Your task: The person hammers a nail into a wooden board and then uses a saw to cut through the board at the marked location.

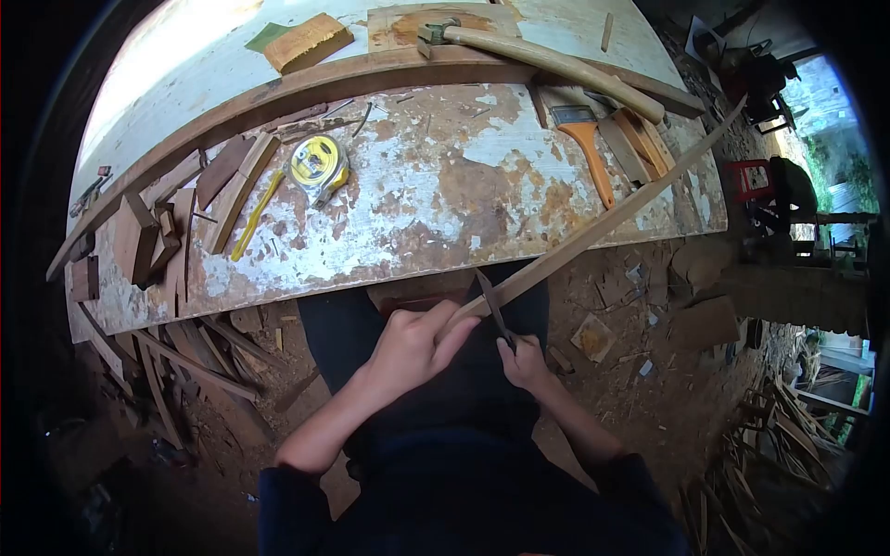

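Down in front of the lap, the left hand [408, 347] is clenching the near end of a long thin pale wooden strip [603, 222], which is slanting up and away to the right, crossing over the edge of the worn, paint-flaked wooden workbench [445, 195]. Just beside it, the right hand [526, 361] is gripping a dark narrow-bladed knife [493, 308], its blade lying against the strip near the left fingers. On the bench are resting a yellow round tape measure [318, 164], an orange-handled flat paintbrush [586, 144] and a pale-handled wooden hammer [547, 60], all well apart from the hands
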`<state>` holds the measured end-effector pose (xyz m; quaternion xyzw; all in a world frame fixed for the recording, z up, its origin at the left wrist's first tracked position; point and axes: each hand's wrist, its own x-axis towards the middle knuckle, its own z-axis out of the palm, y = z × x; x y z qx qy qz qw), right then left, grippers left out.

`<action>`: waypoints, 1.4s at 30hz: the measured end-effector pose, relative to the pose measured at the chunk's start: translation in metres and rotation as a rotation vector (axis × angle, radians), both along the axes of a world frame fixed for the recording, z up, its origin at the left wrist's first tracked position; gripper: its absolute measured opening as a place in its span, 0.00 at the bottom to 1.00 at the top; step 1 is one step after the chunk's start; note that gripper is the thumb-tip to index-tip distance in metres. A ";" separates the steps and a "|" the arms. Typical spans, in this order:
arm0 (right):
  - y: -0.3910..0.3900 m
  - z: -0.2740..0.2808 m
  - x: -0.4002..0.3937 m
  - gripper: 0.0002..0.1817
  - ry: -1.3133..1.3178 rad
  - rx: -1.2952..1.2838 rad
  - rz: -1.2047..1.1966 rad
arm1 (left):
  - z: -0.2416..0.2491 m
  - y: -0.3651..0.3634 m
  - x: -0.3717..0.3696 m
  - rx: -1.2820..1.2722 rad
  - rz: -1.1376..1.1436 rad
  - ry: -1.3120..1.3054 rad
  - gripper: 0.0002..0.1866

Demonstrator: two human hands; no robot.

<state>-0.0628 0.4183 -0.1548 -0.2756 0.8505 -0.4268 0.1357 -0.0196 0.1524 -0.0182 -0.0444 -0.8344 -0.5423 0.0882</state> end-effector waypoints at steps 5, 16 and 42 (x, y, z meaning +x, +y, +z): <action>-0.001 0.007 0.006 0.15 0.018 0.017 0.040 | 0.010 0.000 0.001 -0.044 -0.008 -0.026 0.11; -0.008 0.018 0.000 0.14 0.022 -0.013 0.045 | 0.002 -0.001 -0.001 -0.085 0.002 0.039 0.12; -0.029 0.048 -0.014 0.13 0.001 -0.041 0.037 | 0.006 -0.005 -0.003 -0.087 -0.030 -0.012 0.06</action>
